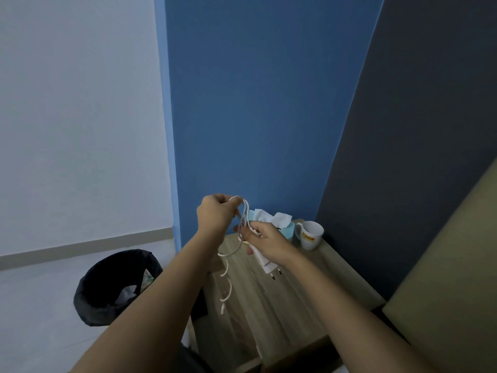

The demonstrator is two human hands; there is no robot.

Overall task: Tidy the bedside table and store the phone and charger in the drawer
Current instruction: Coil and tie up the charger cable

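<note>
Both your hands are raised above the desk (301, 297), a wood-grain bedside unit set in the corner against the blue wall (255, 103). Your left hand (216, 215) is closed in a loose fist, its fingers (233, 201) pinching the top of a loop of white cable (245, 211). Your right hand (265, 239) sits just below and to the right of it — the fingers there are curled around the white charger (265, 261), whose plug end pokes out under your palm with two dark prongs pointing down toward the desk.

The cable runs between the two hands as a narrow loop, then the loose end hangs down past your left wrist in a few curls, with the small connector dangling in the air over the left edge of the desk. The charger is in the air too, not touching the wood.

At the back of the desk stands a light blue tissue box (285, 230) with white tissue sticking up, partly hidden behind your right hand. Just to its right is a white mug (310, 235) with a yellow label, its handle turned toward the box.

On the floor left of the desk — well apart from your hands — sits a black bin (115, 286) lined with a dark bag, some pale rubbish inside.
</note>
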